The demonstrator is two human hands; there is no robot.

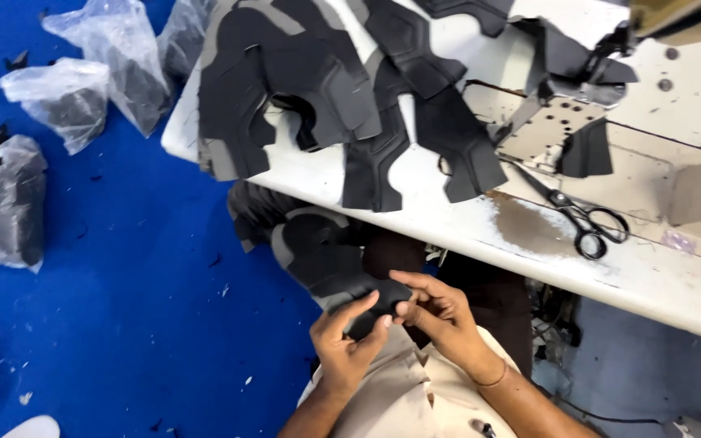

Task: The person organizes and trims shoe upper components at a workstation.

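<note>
My left hand (346, 341) and my right hand (438, 314) meet over my lap, below the table's front edge. Both pinch the near end of a stack of black and grey cut shoe-upper pieces (318, 251) that rests on my lap. The fingertips of both hands close on the same small black piece (383, 302). More of the same cut pieces (326, 89) lie spread in overlapping piles on the white sewing table (626, 276).
Black scissors (582, 219) lie on the table to the right, beside the sewing machine's metal plate (549, 122). Several clear plastic bags of dark pieces (66, 97) sit on the blue floor (139, 292) to the left.
</note>
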